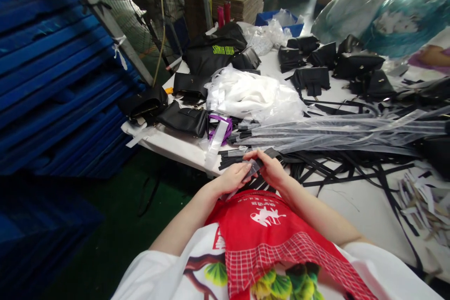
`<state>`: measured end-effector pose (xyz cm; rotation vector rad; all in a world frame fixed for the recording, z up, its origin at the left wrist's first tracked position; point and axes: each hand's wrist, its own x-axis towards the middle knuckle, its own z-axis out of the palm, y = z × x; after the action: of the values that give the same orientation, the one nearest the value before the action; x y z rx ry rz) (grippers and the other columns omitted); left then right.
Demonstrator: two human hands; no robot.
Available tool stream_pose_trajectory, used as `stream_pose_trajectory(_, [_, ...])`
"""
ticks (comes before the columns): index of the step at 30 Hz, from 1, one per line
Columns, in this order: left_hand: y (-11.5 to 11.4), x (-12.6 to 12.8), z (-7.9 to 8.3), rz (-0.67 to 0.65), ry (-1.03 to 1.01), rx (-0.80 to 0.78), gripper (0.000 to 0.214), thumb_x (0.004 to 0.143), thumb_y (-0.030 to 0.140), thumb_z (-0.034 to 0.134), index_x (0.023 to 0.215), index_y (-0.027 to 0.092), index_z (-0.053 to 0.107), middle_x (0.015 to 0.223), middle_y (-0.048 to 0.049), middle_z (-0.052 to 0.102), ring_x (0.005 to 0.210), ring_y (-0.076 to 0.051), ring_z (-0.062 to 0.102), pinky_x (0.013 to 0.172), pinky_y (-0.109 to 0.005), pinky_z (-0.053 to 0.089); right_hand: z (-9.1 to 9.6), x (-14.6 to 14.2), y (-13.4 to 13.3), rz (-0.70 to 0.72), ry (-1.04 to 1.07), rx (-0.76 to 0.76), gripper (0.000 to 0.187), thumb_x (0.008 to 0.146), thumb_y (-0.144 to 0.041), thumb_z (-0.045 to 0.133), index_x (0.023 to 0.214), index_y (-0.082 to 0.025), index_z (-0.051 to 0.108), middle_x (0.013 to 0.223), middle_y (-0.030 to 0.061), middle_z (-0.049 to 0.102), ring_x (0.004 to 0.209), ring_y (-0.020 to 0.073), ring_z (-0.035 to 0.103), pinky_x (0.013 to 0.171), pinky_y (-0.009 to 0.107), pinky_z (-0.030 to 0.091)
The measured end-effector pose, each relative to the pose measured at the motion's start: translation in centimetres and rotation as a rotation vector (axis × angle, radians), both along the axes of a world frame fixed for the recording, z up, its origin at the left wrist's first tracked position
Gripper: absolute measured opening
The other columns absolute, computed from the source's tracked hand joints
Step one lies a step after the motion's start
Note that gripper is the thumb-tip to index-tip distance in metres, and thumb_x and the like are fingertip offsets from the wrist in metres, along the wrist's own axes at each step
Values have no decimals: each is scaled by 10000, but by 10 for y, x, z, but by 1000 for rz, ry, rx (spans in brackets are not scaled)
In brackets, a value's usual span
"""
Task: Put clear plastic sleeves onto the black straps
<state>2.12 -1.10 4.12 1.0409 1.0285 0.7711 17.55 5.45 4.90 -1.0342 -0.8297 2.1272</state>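
Note:
My left hand (232,179) and my right hand (269,166) meet at the near edge of the white table (351,201), just above my red apron. Both pinch the end of a black strap in a clear plastic sleeve (256,165). My left fingers are closed on the sleeve's near end, and my right fingers are curled over the strap's upper end. Beyond my hands lies a long bundle of sleeved straps (333,133), and loose black straps (351,168) spread to the right.
Black bags (184,119) lie along the table's left edge and far side (312,79). White plastic bags (249,93) are piled in the middle, with a purple band (221,124) beside them. Paper strips (422,197) lie at right. Blue pallets (52,70) stand at left, and a fan stands behind.

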Motion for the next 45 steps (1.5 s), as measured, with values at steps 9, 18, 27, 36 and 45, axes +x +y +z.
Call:
stream_pose_trajectory(9, [-10, -22, -6, -165, 134, -75, 665, 890, 718, 343, 941, 122, 634, 608, 13, 520, 426, -84, 451, 398, -197, 342, -1, 52, 69, -461, 355, -280, 149, 914, -250, 631, 795, -182, 573, 381, -140, 304, 327, 28, 306, 585, 195, 528])
stream_pose_trajectory(18, [18, 21, -6, 29, 85, -40, 572, 921, 651, 333, 840, 135, 567, 547, 30, 490, 382, -75, 415, 384, -188, 322, 0, -9, 18, -341, 182, -66, 257, 828, -413, 726, 790, -199, 590, 417, -123, 293, 372, 54, 338, 528, 222, 497])
stream_pose_trajectory(27, [-13, -27, 1, -115, 130, -76, 568, 905, 674, 386, 828, 140, 564, 508, 64, 407, 397, -66, 341, 375, -186, 255, 15, 63, 73, -507, 361, -160, 133, 909, -200, 621, 789, -180, 565, 395, -138, 259, 322, 25, 275, 555, 186, 517])
stream_pose_trajectory(36, [4, -4, -1, -90, 55, -52, 569, 917, 663, 371, 915, 137, 587, 593, 24, 517, 445, -85, 458, 426, -197, 366, 10, 19, 46, -375, 388, -188, 179, 931, -278, 613, 792, -180, 556, 409, -131, 271, 328, 28, 269, 533, 175, 490])
stream_pose_trajectory(45, [8, 5, -2, -15, 19, -41, 545, 892, 684, 410, 807, 156, 515, 499, 77, 354, 395, -59, 271, 371, -185, 210, 12, 26, 48, -369, 355, -184, 169, 925, -247, 606, 782, -191, 536, 413, -125, 293, 351, 41, 309, 578, 199, 517])
